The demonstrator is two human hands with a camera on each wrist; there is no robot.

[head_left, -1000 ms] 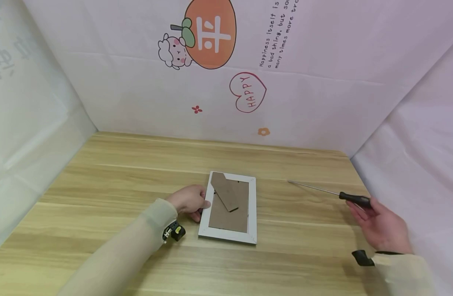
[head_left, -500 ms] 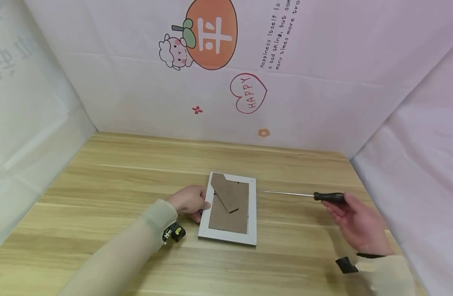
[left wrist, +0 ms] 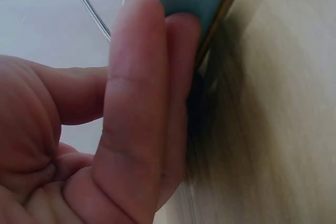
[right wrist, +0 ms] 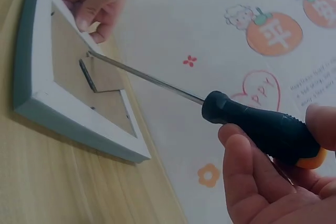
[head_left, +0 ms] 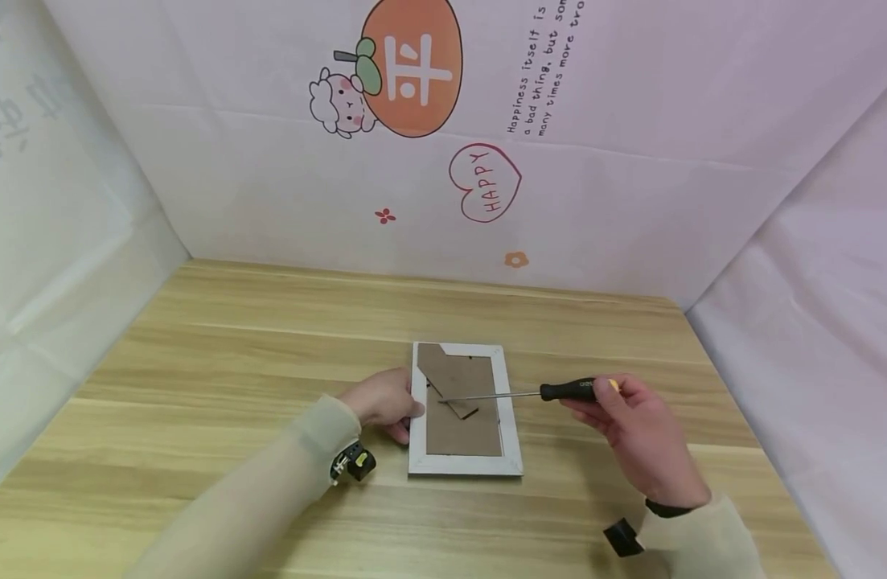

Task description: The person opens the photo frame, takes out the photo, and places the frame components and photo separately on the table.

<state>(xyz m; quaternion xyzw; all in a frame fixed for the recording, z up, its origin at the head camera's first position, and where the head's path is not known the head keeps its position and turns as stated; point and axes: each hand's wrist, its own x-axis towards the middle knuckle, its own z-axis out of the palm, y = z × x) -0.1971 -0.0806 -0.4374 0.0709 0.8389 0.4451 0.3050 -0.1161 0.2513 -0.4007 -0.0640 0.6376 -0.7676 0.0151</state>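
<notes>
A white picture frame (head_left: 511,430) lies face down on the table, its brown backboard (head_left: 457,441) and angled stand leg (head_left: 453,378) facing up. My left hand (head_left: 383,400) grips the frame's left edge, thumb on the rim, fingers against the side in the left wrist view. Between thumb and fingers, my right hand (head_left: 649,438) holds a screwdriver (head_left: 568,391) with a black handle and yellow-orange end. Its shaft crosses above the backboard. In the right wrist view the screwdriver tip (right wrist: 92,54) is near the rim beside the stand leg; contact cannot be told.
A wooden tabletop (head_left: 284,330) surrounds the frame. Behind it hangs a white printed cloth (head_left: 631,209), with further white cloth on both sides. Small black tabs (head_left: 498,421) show along the backboard's edges. Each wrist wears a small black camera (head_left: 622,537).
My right hand has brought the screwdriver leftward from the table's right side until its tip is over the backboard. The frame and left hand have shifted slightly right, the frame turning a little.
</notes>
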